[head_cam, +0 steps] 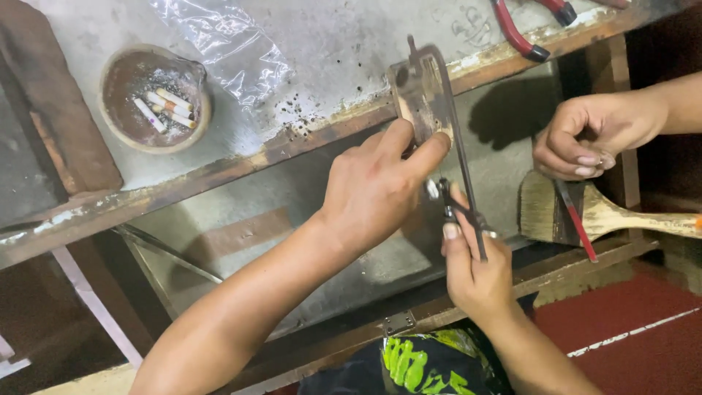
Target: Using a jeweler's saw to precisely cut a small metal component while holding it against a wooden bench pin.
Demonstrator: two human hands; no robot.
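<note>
My left hand (376, 186) reaches in from the lower left. Its thumb and forefinger press on a small worn wooden peg (417, 99) that juts from the bench edge (219, 172). My right hand (475, 267) comes up from below and grips the lower end of a thin dark metal saw frame (457, 139). The frame runs up over the peg, right beside my left fingertips. I cannot make out any small workpiece under the fingers.
Another person's hand (592, 135) enters from the right and pinches a thin red-handled tool (578, 223) over a wooden brush (621, 216). On the bench top lie a bowl with cigarette ends (121, 73), a clear plastic sheet (227, 47) and red-handled pliers (515, 33). A metal-lined drawer (292, 212) hangs below.
</note>
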